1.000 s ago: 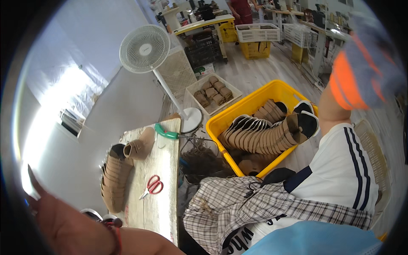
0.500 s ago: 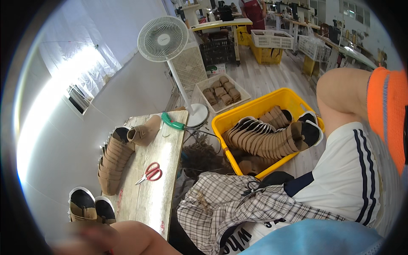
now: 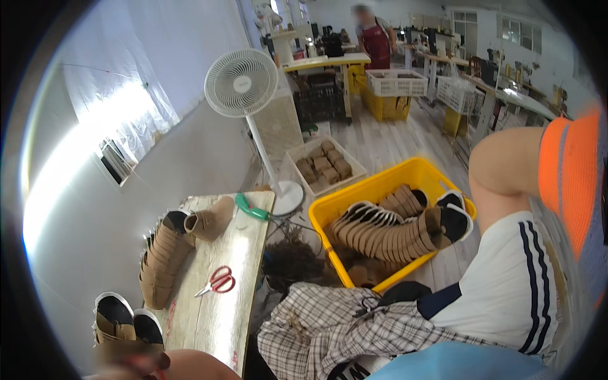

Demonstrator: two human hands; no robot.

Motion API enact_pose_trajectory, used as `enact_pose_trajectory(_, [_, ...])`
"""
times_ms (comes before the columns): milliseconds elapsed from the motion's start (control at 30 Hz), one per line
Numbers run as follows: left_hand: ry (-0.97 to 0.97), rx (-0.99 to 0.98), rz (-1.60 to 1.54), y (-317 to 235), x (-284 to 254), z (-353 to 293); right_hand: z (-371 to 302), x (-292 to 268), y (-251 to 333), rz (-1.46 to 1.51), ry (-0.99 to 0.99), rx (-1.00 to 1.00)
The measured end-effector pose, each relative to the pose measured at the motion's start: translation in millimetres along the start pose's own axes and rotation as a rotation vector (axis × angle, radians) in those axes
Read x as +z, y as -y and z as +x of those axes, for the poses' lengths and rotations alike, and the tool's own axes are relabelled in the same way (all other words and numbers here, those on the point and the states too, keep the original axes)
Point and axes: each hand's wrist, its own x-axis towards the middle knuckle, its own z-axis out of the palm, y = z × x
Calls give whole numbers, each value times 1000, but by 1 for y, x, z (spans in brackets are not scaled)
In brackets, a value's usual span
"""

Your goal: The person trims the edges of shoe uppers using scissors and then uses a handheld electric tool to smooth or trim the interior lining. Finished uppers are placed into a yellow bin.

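The left hand's (image 3: 130,362) grip shows only as a blur at the near end of the bench (image 3: 218,316), against a pair of black-and-white shoes (image 3: 123,320) at the near left corner; whether its fingers are apart or together I cannot tell. The right hand is out of view. Red scissors (image 3: 217,280) lie mid-bench, a row of tan shoe uppers (image 3: 163,256) along the left edge, a green tool (image 3: 251,206) at the far end. Beside the bench sit a yellow crate (image 3: 386,187) of uppers and a white fan (image 3: 242,82)

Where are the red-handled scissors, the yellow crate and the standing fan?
Red-handled scissors (image 3: 217,280), head view, on the red handles.
Yellow crate (image 3: 381,183), head view, on its far rim.
Standing fan (image 3: 241,83), head view, on the round grille's centre.
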Motion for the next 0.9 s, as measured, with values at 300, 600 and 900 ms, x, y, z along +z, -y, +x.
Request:
enact_pose_trajectory(300, [-65, -127, 97, 27, 15, -17, 4, -18, -11, -68, 19, 5])
enact_pose_trajectory(600, [-158, -173, 148, 33, 30, -43, 1, -26, -3, -85, 56, -27])
enact_pose_trajectory(900, [-152, -194, 170, 40, 52, -42, -11, -37, -20, -67, 31, 33])
